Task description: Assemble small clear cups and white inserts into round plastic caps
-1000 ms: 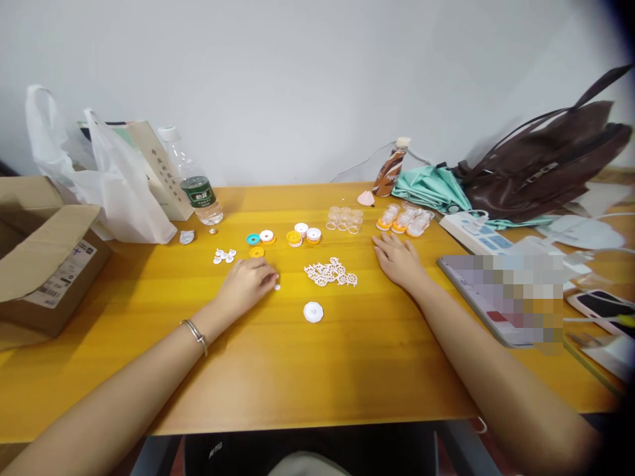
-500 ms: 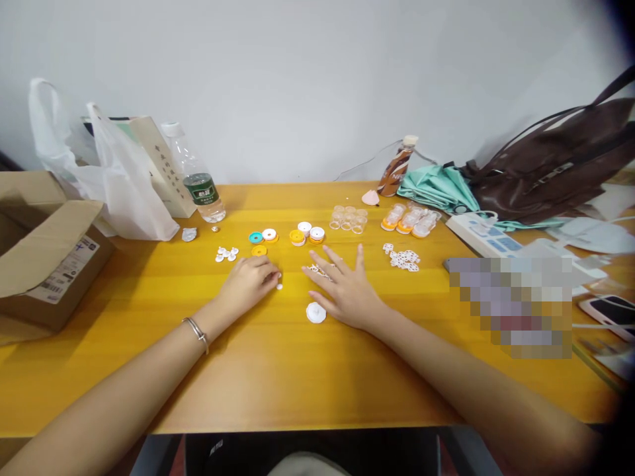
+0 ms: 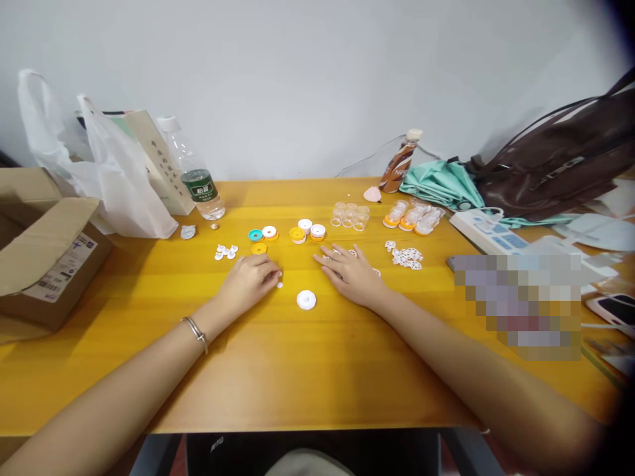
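Fingers of the right hand (image 3: 353, 276): spread apart, palm down over white spoked pieces (image 3: 352, 253); nothing seen gripped. Left hand (image 3: 248, 281): fingers curled inward, small white piece (image 3: 280, 285) beside the fingertips; hold cannot be told. White disc (image 3: 306, 300): between the hands. Glossy yellow-brown tabletop (image 3: 297, 377); plain pale wall (image 3: 307, 86) behind.

Head cam, wearer's POV, fwd + down, close over desk (image 3: 297, 370), wall (image 3: 278, 86) in bkgd

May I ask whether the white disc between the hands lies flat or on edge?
Flat: the white disc shows its whole round face upward on the table.
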The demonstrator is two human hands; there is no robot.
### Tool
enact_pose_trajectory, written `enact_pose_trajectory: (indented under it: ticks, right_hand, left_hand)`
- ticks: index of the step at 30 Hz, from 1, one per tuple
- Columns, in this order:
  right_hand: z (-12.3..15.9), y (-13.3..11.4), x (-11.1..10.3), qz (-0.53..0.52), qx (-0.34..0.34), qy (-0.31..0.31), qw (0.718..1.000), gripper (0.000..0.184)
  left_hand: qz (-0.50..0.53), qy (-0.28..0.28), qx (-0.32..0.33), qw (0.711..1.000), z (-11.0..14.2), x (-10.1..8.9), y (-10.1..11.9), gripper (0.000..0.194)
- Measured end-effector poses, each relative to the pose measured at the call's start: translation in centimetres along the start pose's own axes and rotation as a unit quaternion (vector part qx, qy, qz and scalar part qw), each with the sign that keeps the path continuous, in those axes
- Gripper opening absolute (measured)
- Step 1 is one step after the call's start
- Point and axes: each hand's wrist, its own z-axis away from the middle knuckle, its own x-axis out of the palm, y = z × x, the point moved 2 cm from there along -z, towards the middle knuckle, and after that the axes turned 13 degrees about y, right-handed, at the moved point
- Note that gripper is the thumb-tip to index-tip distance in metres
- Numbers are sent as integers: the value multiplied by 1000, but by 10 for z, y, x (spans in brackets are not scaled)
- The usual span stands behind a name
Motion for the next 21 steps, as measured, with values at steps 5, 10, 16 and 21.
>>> enact_pose_trajectory:
  ticks: [5,10,16,21]
  right_hand:
    - [0,12,-3,8,29,1,1000,38]
    - [0,2,-15,-12,30,65,997,36]
    - [10,-31,-23,-169,-67,60,981,33]
    - [15,-47,-13,-240,-64,4,969,35]
  left_hand:
    - [-8,2,-3,1000,0,0,1,16]
    - [-6,5,-9,1000,1,1,-3,15]
    - [26,39,19,999,2,-4,13,18]
    - [144,-15,65,987,7,-2,39,18]
